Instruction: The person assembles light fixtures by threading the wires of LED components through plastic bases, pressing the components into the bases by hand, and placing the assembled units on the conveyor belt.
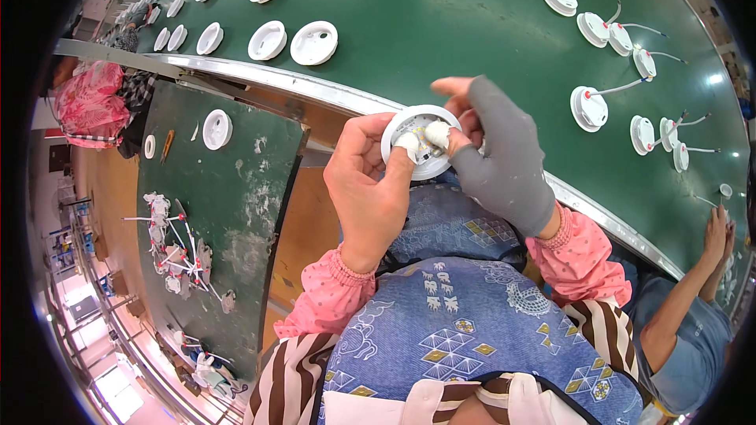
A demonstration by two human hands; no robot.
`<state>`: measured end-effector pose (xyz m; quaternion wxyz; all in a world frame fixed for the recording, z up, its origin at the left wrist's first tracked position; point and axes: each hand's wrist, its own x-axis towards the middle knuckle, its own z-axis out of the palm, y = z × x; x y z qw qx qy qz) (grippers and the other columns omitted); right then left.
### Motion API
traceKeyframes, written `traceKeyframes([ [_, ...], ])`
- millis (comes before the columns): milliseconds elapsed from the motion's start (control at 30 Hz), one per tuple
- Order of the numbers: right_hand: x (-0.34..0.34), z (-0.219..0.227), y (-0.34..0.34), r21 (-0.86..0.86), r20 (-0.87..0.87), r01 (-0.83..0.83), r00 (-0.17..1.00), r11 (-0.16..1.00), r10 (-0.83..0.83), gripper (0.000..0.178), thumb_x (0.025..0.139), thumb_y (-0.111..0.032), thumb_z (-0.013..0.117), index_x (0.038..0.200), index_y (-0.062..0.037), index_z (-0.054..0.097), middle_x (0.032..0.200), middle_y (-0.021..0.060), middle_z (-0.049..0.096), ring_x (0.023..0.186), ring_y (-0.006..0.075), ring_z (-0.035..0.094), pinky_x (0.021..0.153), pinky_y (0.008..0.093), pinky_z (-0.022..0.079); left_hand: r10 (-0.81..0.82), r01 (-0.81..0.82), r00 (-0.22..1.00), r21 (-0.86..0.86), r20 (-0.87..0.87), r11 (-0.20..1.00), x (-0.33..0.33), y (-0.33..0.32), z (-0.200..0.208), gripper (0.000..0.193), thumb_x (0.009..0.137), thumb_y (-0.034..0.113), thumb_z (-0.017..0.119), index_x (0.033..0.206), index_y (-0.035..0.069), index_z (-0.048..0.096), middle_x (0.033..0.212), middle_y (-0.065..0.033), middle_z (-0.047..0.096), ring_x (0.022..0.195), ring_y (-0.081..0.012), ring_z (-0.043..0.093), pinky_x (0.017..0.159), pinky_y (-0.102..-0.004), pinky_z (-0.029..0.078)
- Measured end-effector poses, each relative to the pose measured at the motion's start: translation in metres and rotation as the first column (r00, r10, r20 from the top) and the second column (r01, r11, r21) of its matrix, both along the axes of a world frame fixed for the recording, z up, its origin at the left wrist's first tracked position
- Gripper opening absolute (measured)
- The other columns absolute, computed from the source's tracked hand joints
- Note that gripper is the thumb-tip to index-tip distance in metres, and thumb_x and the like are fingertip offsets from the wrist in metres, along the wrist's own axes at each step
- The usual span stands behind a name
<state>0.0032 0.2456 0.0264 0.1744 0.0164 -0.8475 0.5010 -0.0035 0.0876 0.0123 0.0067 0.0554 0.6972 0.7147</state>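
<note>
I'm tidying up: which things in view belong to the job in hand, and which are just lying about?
Belonging to the job:
round white unit, held in the left hand, right hand touching it
likely, white dishes and wired discs on the long table

Apparently lying about, on the side table:
orange tool
small white ring
tangle of wired parts

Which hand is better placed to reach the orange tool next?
Probably the left hand: it is nearer the orange tool than the right hand, though both hold the white round housing.
</note>
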Motion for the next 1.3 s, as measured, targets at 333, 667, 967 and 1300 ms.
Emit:
traceKeyframes([
  [333, 0.003, -0.014, -0.010, -0.048, 0.093, -0.089, 0.991, 0.995, 0.093, 0.023, 0.082, 0.002, 0.059, 0.105, -0.0009, 0.062, 0.089, 0.0208, 0.068, 0.077, 0.0372, 0.068, 0.068, 0.0419, 0.053, -0.082, 0.084, 0.996, -0.041, 0.047, 0.996, -0.010, -0.006, 0.003, 0.022, 0.090, -0.010, 0.056, 0.112, -0.005, 0.060, 0.103, -0.0103, 0.069, 0.088, -0.0122, 0.067, 0.077, -0.0250, 0.054],
  [667, 0.000, -0.010, -0.027, -0.646, 0.241, 0.143, 0.970, 0.749, 0.022, 0.014, 0.090, -0.001, 0.061, 0.103, 0.0046, 0.060, 0.089, 0.0081, 0.069, 0.082, 0.0108, 0.066, 0.069, 0.0266, 0.054, -0.055, 0.014, 0.973, -0.178, -0.226, 0.984, -0.006, 0.001, -0.003, 0.051, 0.090, 0.000, 0.059, 0.139, -0.003, 0.048, 0.122, -0.0178, 0.063, 0.096, -0.0223, 0.068, 0.083, -0.0319, 0.055],
  [967, -0.004, -0.011, -0.011, -0.291, 0.143, -0.131, 0.974, 0.948, 0.178, 0.018, 0.085, -0.005, 0.061, 0.102, 0.0016, 0.061, 0.088, 0.0174, 0.069, 0.079, 0.0253, 0.070, 0.073, 0.0356, 0.054, -0.279, 0.113, 0.925, -0.513, -0.259, 0.851, -0.018, -0.021, 0.017, 0.036, 0.089, -0.002, 0.054, 0.124, -0.004, 0.061, 0.104, -0.0180, 0.066, 0.093, -0.0263, 0.068, 0.079, -0.0333, 0.053],
  [1300, 0.002, -0.016, -0.020, -0.407, 0.130, -0.026, 0.988, 0.913, 0.087, 0.017, 0.084, -0.003, 0.059, 0.100, 0.0020, 0.061, 0.083, 0.0162, 0.068, 0.076, 0.0224, 0.067, 0.071, 0.0348, 0.052, 0.036, -0.045, 0.991, -0.068, -0.125, 0.997, -0.002, 0.001, -0.002, 0.022, 0.095, -0.001, 0.058, 0.116, -0.005, 0.060, 0.101, -0.0064, 0.067, 0.087, -0.0093, 0.062, 0.074, -0.0242, 0.051],
])
